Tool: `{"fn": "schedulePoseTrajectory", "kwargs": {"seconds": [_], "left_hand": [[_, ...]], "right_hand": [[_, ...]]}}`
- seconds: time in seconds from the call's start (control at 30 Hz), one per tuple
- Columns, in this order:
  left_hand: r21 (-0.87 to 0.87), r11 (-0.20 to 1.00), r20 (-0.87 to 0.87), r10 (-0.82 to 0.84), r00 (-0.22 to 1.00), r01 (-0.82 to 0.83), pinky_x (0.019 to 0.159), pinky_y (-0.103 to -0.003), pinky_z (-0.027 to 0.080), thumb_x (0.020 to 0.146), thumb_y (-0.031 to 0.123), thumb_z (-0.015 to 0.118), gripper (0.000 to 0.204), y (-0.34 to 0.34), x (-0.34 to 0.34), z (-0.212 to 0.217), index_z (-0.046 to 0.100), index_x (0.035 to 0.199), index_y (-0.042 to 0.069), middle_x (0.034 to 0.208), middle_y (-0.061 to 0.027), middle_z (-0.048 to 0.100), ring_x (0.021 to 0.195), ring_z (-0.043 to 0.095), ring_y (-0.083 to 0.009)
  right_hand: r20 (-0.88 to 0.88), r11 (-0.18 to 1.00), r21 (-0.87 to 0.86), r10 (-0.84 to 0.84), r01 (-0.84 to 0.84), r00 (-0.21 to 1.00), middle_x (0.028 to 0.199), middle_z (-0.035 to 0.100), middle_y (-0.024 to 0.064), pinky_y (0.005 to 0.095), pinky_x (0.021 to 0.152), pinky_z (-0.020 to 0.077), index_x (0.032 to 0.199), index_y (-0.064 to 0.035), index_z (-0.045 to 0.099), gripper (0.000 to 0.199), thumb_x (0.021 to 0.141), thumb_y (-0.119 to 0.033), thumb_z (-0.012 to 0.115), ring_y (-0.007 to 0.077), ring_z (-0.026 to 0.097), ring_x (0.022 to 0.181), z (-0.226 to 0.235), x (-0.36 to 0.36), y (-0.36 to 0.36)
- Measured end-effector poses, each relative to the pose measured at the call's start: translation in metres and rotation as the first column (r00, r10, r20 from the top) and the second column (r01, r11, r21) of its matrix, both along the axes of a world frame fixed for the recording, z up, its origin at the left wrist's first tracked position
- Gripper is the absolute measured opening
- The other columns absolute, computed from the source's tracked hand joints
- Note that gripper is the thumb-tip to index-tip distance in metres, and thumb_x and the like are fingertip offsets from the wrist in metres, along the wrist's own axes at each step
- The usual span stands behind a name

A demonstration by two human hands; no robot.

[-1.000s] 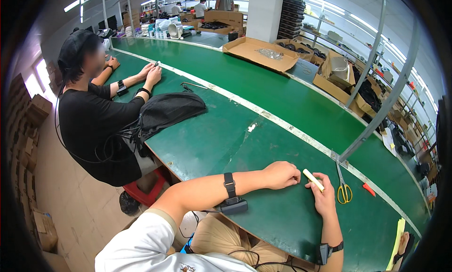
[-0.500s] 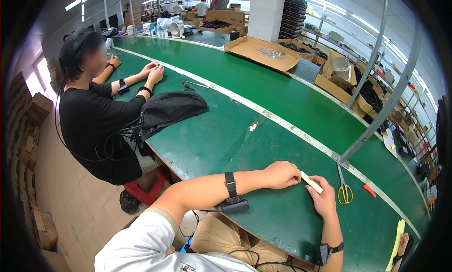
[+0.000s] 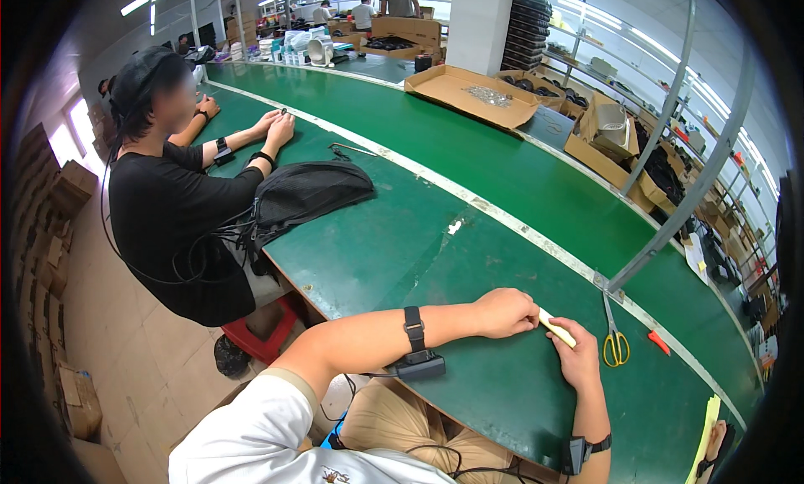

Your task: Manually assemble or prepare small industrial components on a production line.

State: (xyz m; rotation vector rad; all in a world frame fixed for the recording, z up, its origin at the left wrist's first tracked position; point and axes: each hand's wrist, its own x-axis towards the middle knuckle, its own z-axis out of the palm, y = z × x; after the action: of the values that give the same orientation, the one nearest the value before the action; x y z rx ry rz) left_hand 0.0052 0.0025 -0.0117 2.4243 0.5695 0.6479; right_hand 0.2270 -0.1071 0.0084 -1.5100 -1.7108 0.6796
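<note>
Hands meet over the green worktop (image 3: pixel 469 258): left hand (image 3: pixel 505 312) and right hand (image 3: pixel 578 356) each pinch an end of a pale yellow flat strip (image 3: pixel 556 327), steadying it; yellow-handled scissors (image 3: pixel 615 343) lie near.

Yellow scissors (image 3: pixel 615 347) lay on the green table (image 3: pixel 502 174) beside a red tool (image 3: pixel 658 342). A black bag (image 3: pixel 306 195) sat before a seated co-worker (image 3: pixel 172 224). An open cardboard tray (image 3: pixel 469 95) stood farther off.

Both hands (image 3: pixel 543 340) on a pale yellow stick (image 3: pixel 557 328), above green table (image 3: pixel 419 233), yellow-handled scissors (image 3: pixel 615 343) nearby.
</note>
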Motion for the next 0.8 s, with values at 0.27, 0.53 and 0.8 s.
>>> {"fn": "schedulePoseTrajectory", "kwargs": {"seconds": [0.27,0.53,0.8], "left_hand": [[0.018,1.000,0.008,-0.001,1.000,0.001,0.078,-0.047,0.055,0.092,0.017,0.071,0.011,-0.0004,0.0000,-0.0005,0.075,0.098,0.010,0.091,-0.0112,0.070,0.087,0.070,-0.0335],[0.005,1.000,-0.006,-0.001,1.000,0.001,0.079,-0.047,0.054,0.092,0.018,0.071,0.011,-0.0003,-0.0009,0.0014,0.075,0.099,0.010,0.091,-0.0116,0.070,0.088,0.070,-0.0342],[0.002,1.000,-0.013,0.006,1.000,-0.006,0.080,-0.047,0.055,0.092,0.018,0.071,0.011,-0.0010,0.0010,-0.0001,0.075,0.099,0.010,0.095,-0.0120,0.070,0.090,0.069,-0.0345]], "right_hand": [[0.004,0.999,0.004,-0.036,0.036,0.999,0.106,0.076,0.0134,0.0329,0.088,0.0552,0.121,-0.0057,0.073,0.036,0.086,0.000,0.076,0.0226,0.074,0.096,0.0005,-0.0009,-0.0018],[0.095,0.998,0.047,-0.039,0.035,0.995,0.109,0.075,0.0149,0.0353,0.090,0.0545,0.121,-0.0059,0.073,0.036,0.085,-0.008,0.079,0.0278,0.073,0.099,0.0038,-0.0015,-0.0017],[0.040,0.997,0.074,-0.022,0.019,0.999,0.109,0.076,0.0134,0.0343,0.089,0.0539,0.120,-0.0047,0.072,0.031,0.089,-0.004,0.073,0.0250,0.072,0.097,0.0035,-0.0035,-0.0024]]}}
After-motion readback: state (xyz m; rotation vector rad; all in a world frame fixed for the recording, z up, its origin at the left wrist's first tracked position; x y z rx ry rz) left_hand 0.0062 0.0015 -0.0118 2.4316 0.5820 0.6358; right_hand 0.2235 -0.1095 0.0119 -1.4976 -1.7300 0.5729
